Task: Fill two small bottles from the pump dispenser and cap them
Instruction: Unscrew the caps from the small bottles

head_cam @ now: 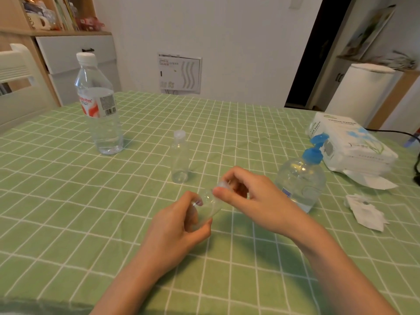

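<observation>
My left hand (pixel 179 226) grips a small clear bottle (pixel 210 204), tilted with its neck up and to the right, above the green checked tablecloth. My right hand (pixel 252 196) pinches the bottle's clear cap (pixel 221 184) at the neck between thumb and fingers. A second small clear bottle (pixel 180 158) stands upright and capped just beyond my hands. The pump dispenser (pixel 301 178), clear with a blue pump head, stands to the right of my right hand, its nozzle pointing away to the right.
A large water bottle (pixel 98 105) with a white cap stands at the back left. A white tissue pack (pixel 351 144) lies at the far right behind the dispenser, with crumpled paper (pixel 366 211) in front of it. A black cable (pixel 417 155) runs along the right edge.
</observation>
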Available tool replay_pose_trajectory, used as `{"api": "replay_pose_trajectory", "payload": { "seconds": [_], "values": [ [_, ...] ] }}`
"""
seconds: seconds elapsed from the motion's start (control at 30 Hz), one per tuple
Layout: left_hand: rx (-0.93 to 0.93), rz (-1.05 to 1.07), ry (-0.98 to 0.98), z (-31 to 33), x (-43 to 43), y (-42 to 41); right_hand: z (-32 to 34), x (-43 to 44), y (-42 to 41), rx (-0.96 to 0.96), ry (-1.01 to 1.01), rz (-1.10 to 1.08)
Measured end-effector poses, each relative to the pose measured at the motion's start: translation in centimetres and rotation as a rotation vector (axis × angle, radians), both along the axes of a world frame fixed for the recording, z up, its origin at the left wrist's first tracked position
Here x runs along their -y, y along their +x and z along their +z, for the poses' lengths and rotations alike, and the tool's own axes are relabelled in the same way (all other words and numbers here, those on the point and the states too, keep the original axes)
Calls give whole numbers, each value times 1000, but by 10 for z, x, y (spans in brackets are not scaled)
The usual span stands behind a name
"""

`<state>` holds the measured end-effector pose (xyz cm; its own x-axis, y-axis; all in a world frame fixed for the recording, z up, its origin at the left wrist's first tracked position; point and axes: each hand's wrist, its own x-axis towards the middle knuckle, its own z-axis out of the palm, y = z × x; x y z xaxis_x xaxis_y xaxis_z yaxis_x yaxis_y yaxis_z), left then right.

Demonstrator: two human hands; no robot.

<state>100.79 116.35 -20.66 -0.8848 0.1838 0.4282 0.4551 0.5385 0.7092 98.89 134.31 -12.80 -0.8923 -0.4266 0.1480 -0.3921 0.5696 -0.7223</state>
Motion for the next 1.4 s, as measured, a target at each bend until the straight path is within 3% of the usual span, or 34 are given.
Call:
{"api": "replay_pose_trajectory", "payload": {
  "seconds": [0.47, 0.6, 0.73, 0.93, 1.17, 1.4],
  "values": [
    [-3, 11, -22, 1, 1, 0, 4, -1, 2, -6, 13, 29],
    [45, 9, 112, 2, -2, 0, 7, -12, -1, -14, -209, -29],
    [260, -63, 320, 15, -12, -13, -3, -24, -18, 43, -384, -229],
    [318, -26, 442, 27, -44, -75, -43, -20, -54, 151, -324, -404],
    [328, 92, 484, 11, -60, -114, -67, -16, -89, 102, -222, -504],
    [323, 114, 464, 6, -60, -124, -72, -13, -100, 10, 9, -523]
  ]
}}
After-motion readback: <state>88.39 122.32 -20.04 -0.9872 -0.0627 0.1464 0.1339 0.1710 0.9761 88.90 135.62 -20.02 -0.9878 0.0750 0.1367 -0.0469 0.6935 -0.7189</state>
